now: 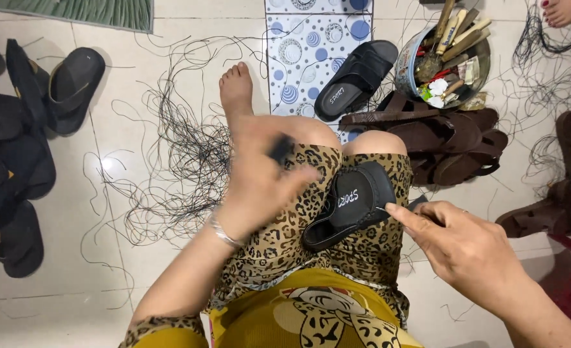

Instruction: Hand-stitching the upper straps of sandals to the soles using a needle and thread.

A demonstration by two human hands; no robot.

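Our right hand (466, 248) pinched a thin tool at the black sandal (350, 203) just left of its fingers. Our blurred left hand (263, 177) hovered above-left; whether its fingers closed on the small dark object, we couldn't tell.

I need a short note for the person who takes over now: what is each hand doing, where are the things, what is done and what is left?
Left hand: raised above the lap, blurred, a small dark thing at its fingers; what it is cannot be told.
Right hand: at the edge of the black slide sandal, which lies on the lap, pinching something thin there.
Nearby: a matching black sandal on the patterned mat, a tin of tools, brown sandals, loose black thread on the floor.
Done: sandal on lap, being worked at its edge.
Left: unclear from this view.
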